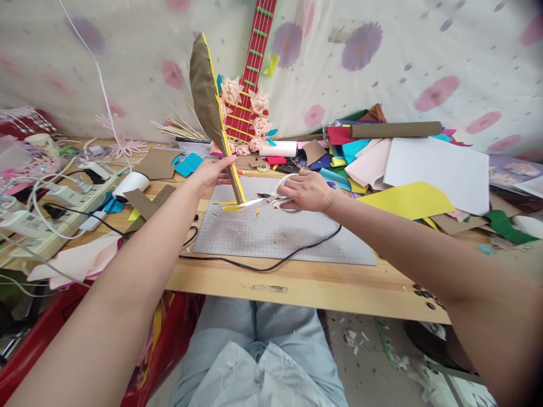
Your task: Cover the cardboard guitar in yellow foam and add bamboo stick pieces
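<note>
Over the grey cutting mat [275,234] on the counter [305,285], left hand [211,172] pinches the stem of an upright brown-and-yellow cardboard leaf [207,93]. Right hand [306,191] grips white-handled scissors [271,199], blades spread at the leaf's base. Yellow offcuts [231,207] lie under the blades. Black cable [271,263] crosses the mat.

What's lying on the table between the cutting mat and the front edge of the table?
In the head view, only a black cable crosses the bare wood between the cutting mat and the table edge.

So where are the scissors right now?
The scissors are in the right hand, over the grey cutting mat mid-table, blades at the bottom of the leaf-shaped cardboard piece.
</note>
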The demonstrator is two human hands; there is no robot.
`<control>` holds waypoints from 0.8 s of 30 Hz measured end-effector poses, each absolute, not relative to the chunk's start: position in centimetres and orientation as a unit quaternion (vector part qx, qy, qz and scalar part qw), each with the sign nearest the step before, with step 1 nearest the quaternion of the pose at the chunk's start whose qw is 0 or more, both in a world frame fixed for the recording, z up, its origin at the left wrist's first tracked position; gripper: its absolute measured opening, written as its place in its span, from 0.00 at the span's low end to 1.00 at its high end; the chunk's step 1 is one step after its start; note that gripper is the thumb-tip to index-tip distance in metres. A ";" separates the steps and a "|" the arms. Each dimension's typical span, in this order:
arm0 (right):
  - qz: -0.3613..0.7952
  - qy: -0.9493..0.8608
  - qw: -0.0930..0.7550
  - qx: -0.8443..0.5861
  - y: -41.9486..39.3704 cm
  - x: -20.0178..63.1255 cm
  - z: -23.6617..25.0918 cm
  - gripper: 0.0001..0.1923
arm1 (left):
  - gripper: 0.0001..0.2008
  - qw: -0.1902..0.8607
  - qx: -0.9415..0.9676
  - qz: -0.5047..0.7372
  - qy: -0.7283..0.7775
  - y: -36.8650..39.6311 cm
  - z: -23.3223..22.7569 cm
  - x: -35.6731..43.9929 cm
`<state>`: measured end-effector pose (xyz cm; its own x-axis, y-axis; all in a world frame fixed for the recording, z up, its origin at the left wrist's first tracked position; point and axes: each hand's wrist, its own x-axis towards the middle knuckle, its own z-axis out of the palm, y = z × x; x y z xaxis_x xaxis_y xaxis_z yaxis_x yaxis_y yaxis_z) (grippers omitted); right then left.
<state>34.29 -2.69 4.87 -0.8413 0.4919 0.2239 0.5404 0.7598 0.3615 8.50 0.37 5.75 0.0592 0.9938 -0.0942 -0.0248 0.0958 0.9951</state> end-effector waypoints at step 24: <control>0.285 -0.681 0.413 -0.534 -3.8 30.3 0.9 0.21 | 0.12 0.308 0.537 0.587 0.522 -1.3 5.3 10.7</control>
